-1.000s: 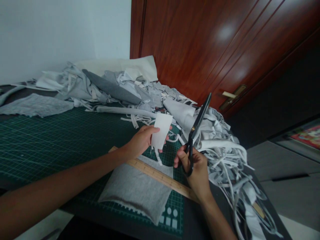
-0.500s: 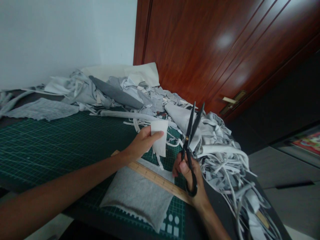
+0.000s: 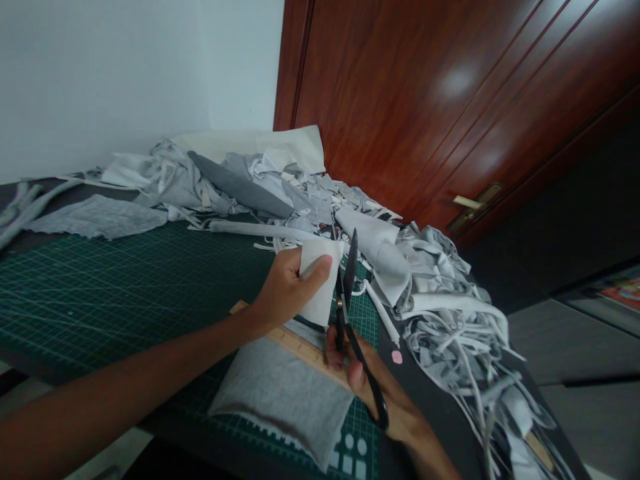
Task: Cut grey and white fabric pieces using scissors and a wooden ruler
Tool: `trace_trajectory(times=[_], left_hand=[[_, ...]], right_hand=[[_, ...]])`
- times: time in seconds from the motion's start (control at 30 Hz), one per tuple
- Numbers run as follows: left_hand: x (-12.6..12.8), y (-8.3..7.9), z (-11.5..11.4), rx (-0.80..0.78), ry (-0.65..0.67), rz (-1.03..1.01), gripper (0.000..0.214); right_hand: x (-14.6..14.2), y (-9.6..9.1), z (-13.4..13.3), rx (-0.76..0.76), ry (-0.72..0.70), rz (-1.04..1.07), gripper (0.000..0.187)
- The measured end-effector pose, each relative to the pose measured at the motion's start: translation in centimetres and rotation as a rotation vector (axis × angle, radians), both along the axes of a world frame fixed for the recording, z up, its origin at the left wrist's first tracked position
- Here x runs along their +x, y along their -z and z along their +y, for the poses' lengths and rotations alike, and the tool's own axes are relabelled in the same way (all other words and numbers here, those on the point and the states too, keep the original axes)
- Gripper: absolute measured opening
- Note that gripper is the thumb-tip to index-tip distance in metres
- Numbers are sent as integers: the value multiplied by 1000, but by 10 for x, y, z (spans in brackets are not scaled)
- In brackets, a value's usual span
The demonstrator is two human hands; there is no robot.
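Head view: green gridded cutting mat (image 3: 125,287), open surface at left; grey-white fabric scraps (image 3: 435,267) heaped along far edge; grey cloth piece (image 3: 285,400) toward near edge; wooden ruler (image 3: 300,349) across it; black scissors (image 3: 349,280), blades parted, right hand (image 3: 390,398) grasping; white rectangular piece (image 3: 323,300) beside blades, left hand (image 3: 285,287) pinching.

head view | from wearer's head | forward and down | cutting mat (image 3: 150,287) near | door (image 3: 400,113) beyond

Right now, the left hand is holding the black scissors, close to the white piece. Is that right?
Not quite: the right hand holds the black scissors, close to the white piece, as the head view shows. The left hand holds that piece.
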State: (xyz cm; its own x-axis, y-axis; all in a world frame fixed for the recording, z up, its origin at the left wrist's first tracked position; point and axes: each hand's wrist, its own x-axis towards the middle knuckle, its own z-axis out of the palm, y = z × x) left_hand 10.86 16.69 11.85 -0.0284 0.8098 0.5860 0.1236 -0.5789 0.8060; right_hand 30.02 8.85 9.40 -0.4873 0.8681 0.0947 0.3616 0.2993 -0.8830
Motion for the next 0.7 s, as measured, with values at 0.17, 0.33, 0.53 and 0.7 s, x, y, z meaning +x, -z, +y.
trace_trajectory(times=[0.17,0.33,0.53,0.7], left_hand=[[1,0,0,-23,-66,-2,21],[2,2,-4,-124,23,-5,25],[6,7,-6,-174,130,2,23],[7,6,-7,-188,146,-20,22]], right_hand=[[-2,-4,-2,-15,-23,25,75],[-4,-3,-4,-9,-12,34,72],[-1,1,-5,8,43,61,69],[-2,3,-7,15,77,67,67]])
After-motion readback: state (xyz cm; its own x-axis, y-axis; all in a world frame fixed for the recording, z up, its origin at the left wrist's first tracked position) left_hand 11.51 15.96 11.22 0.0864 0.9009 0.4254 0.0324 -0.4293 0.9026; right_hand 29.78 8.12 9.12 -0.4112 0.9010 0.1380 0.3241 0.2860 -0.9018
